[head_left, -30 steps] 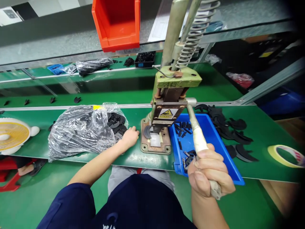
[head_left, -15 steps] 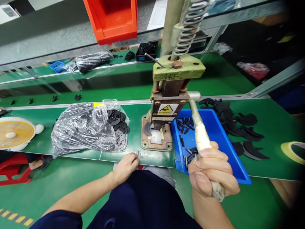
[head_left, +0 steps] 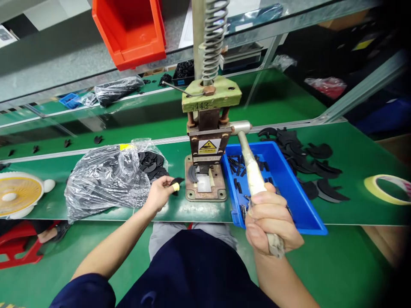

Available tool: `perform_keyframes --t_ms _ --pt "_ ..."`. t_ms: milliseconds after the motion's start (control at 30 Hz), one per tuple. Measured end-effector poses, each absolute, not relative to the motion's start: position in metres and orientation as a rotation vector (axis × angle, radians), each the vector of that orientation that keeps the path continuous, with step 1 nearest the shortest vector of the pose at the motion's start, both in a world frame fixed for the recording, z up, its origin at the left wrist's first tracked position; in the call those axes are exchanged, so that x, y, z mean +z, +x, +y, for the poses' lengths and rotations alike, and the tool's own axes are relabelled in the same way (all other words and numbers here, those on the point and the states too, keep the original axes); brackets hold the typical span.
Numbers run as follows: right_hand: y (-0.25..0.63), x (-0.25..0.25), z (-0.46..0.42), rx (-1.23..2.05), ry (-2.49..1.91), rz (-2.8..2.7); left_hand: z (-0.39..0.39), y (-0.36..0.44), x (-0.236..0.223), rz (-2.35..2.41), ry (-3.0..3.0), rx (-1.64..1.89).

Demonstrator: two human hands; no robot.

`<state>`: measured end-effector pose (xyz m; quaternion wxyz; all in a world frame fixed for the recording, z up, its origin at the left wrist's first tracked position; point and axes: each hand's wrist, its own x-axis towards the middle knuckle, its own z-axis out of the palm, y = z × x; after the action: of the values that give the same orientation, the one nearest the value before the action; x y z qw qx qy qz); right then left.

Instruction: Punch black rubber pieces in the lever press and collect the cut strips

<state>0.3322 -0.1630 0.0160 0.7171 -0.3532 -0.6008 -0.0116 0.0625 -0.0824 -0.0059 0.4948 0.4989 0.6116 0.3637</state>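
Your left hand (head_left: pixel 159 191) pinches a black piece (head_left: pixel 177 181) between the plastic bag (head_left: pixel 102 179) and the press (head_left: pixel 208 156), just beside its base (head_left: pixel 207 196); your right hand (head_left: pixel 272 219), well apart from that piece, is wrapped around the lever (head_left: pixel 249 164).

Green workbench (head_left: pixel 353 149), variously laden
The hand press (head_left: pixel 208 158) is flanked by a clear bag (head_left: pixel 102 179) of black parts (head_left: pixel 154 163) and a blue tray (head_left: pixel 300 203); right of the tray, curved black pieces (head_left: pixel 292 149) are strewn near a tape roll (head_left: pixel 370 188). A fan (head_left: pixel 22 192), cropped at the far left, is apparently supported too.
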Motion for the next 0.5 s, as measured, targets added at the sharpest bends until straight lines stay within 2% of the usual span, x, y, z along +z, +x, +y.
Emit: perform_keyframes --t_ms 167,500 --pt "0.332 0.018 -0.163 -0.055 -0.713 -1.354 -0.042 0.106 0.002 1.371 0.915 0.878" --pt "0.331 0.017 -0.164 -0.037 -0.699 -1.339 -0.012 0.14 -0.015 1.495 0.952 0.694"
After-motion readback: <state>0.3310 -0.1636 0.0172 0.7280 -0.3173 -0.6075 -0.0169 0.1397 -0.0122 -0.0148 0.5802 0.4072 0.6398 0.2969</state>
